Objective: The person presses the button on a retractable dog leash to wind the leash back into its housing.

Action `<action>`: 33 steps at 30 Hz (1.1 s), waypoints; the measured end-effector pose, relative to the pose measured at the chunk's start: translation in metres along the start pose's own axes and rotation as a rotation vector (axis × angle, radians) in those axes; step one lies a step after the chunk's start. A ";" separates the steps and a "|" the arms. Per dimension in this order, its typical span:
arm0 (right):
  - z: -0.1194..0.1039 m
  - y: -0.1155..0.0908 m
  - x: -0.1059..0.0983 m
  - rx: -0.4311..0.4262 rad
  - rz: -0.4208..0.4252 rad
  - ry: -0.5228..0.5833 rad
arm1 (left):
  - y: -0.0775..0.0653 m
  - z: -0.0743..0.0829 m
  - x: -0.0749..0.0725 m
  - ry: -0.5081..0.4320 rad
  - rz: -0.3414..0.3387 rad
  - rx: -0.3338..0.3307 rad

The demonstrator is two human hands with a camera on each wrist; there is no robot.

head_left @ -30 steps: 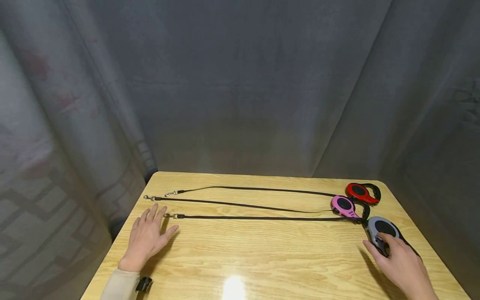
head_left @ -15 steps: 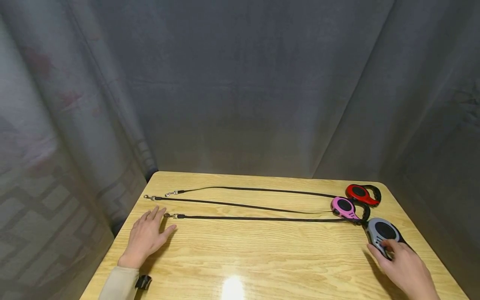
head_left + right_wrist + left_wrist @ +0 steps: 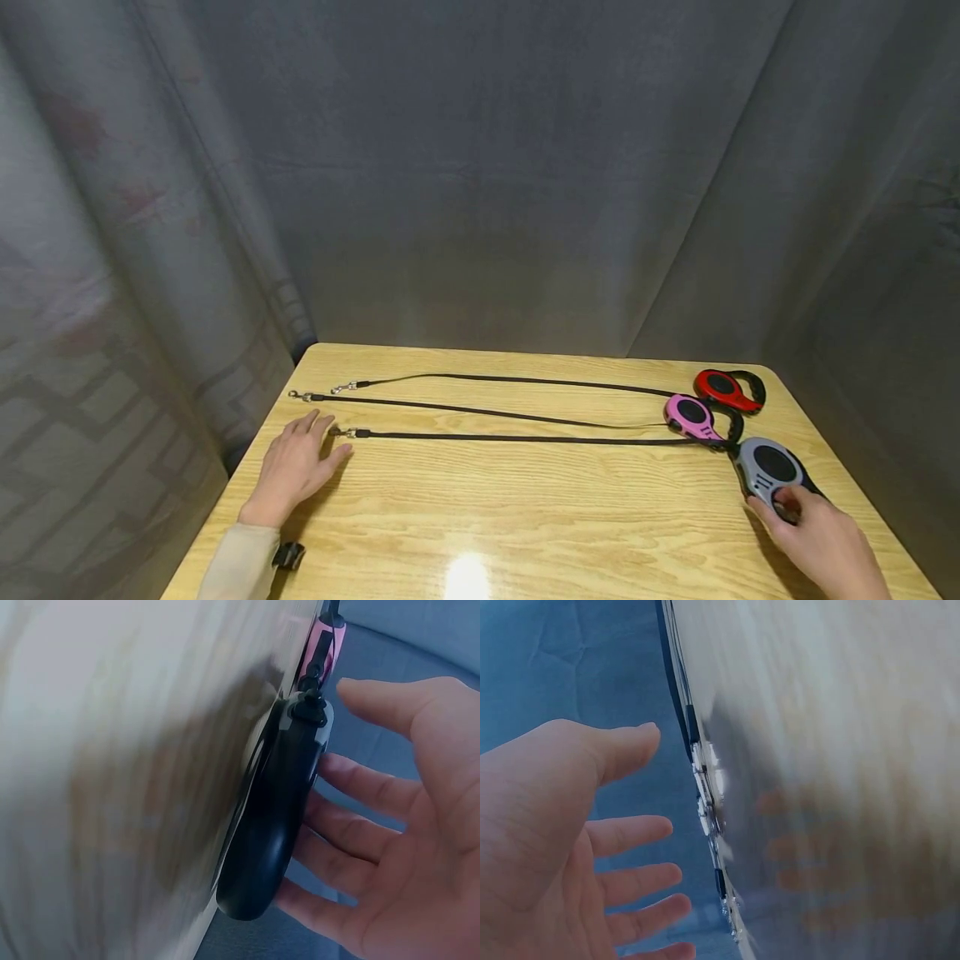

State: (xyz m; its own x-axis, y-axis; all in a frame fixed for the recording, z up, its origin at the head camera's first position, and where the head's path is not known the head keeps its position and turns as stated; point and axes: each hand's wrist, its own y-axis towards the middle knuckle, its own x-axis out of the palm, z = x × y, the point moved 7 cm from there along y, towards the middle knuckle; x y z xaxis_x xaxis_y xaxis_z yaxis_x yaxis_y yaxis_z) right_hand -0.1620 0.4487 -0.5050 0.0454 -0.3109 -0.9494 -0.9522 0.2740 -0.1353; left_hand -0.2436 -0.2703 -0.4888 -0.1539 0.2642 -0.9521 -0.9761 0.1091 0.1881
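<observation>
Three retractable dog leashes lie with their black cords drawn out leftward across the table: a red leash (image 3: 722, 390), a pink leash (image 3: 690, 414) and a grey leash (image 3: 772, 467). My right hand (image 3: 821, 533) is over the handle end of the grey one; in the right wrist view its fingers reach the black casing (image 3: 270, 802), and the thumb stands apart. Spread and holding nothing, my left hand (image 3: 288, 467) hovers beside the nearest metal clip (image 3: 343, 432). The left wrist view shows the clips (image 3: 705, 787) just beyond its fingertips.
The wooden table (image 3: 487, 492) has rounded far corners. Two more clips, a middle clip (image 3: 300, 396) and a far clip (image 3: 343, 387), lie near its left edge. A grey curtain (image 3: 480, 183) hangs close around the back and sides.
My right hand has slid slightly right and toward me along the grey leash, uncovering more of its casing. My left hand has barely shifted, and the leashes lie as before.
</observation>
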 end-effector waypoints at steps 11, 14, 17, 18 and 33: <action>0.001 0.003 0.009 -0.051 -0.058 -0.063 | 0.008 0.001 0.009 -0.038 -0.035 0.025; 0.001 0.004 0.011 -0.060 -0.062 -0.069 | 0.008 0.000 0.010 -0.038 -0.029 0.024; 0.002 0.005 0.012 -0.054 -0.062 -0.073 | 0.008 0.000 0.010 -0.036 -0.005 0.038; 0.002 0.005 0.011 -0.048 -0.061 -0.076 | 0.008 0.000 0.009 -0.035 0.002 0.044; 0.004 0.007 0.015 -0.023 -0.045 -0.075 | 0.012 -0.002 0.012 -0.041 -0.008 0.042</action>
State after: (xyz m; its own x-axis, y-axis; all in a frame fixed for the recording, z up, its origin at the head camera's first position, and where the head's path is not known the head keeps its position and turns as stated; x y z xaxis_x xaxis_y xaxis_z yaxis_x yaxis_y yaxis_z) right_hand -0.1667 0.4493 -0.5212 0.1098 -0.2528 -0.9613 -0.9553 0.2404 -0.1723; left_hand -0.2573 -0.2679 -0.4983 -0.1387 0.3019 -0.9432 -0.9699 0.1511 0.1909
